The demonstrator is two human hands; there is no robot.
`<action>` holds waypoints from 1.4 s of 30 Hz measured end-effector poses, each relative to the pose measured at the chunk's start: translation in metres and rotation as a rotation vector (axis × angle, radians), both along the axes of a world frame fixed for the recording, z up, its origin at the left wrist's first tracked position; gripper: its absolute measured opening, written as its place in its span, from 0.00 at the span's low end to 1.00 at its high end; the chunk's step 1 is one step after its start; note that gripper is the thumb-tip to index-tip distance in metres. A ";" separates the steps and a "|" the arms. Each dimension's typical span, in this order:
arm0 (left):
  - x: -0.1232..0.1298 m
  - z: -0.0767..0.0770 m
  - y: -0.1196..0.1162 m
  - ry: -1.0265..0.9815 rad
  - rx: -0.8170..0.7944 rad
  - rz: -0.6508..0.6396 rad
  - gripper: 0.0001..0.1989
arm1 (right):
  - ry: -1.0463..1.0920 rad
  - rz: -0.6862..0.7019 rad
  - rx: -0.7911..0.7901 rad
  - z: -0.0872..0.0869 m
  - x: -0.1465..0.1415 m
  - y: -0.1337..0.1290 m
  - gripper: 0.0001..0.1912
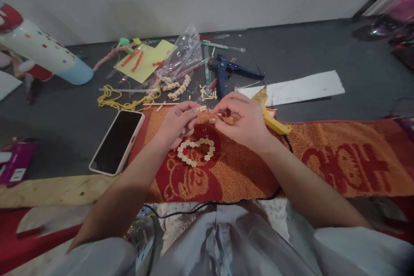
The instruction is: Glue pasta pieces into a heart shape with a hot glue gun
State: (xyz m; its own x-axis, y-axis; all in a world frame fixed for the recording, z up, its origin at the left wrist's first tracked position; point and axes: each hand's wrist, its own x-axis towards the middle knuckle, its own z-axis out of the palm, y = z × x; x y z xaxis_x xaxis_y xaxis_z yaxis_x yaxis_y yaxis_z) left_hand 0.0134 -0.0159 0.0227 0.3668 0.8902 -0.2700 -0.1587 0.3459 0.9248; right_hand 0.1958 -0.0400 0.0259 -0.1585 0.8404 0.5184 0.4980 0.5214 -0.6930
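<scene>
Between the thumb and fingers of my left hand (pixel 177 124) is a small bundle of short pale sticks (pixel 202 108). Close beside it my right hand (pixel 246 121) is curled into a pinch, with another short pale stick piece (pixel 212 120) at its fingertips. Below both hands, a heart-shaped outline of glued stick pieces (pixel 211 154) lies on the orange and red towel (pixel 246 172); its lower point looks unjoined. A yellow glue gun (pixel 276 123) rests just right of my right hand, which partly hides it.
Behind the hands are a blue-handled cutter (pixel 222 75), curved stick chains (pixel 181 87), clear plastic wrap (pixel 186 54) and yellow paper (pixel 142 64). A phone (pixel 118 140) lies left, near a dotted bottle (pixel 54 49). A white strip (pixel 304 87) lies right. A black cable (pixel 187 212) runs along the front.
</scene>
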 end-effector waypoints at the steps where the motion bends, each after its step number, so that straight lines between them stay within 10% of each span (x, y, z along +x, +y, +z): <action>1: 0.000 0.000 0.000 0.000 0.000 0.001 0.09 | 0.002 0.000 -0.007 0.000 0.000 0.000 0.06; 42: 0.002 -0.001 -0.003 0.051 0.063 0.004 0.14 | 0.243 -0.074 -0.187 -0.005 -0.006 0.003 0.04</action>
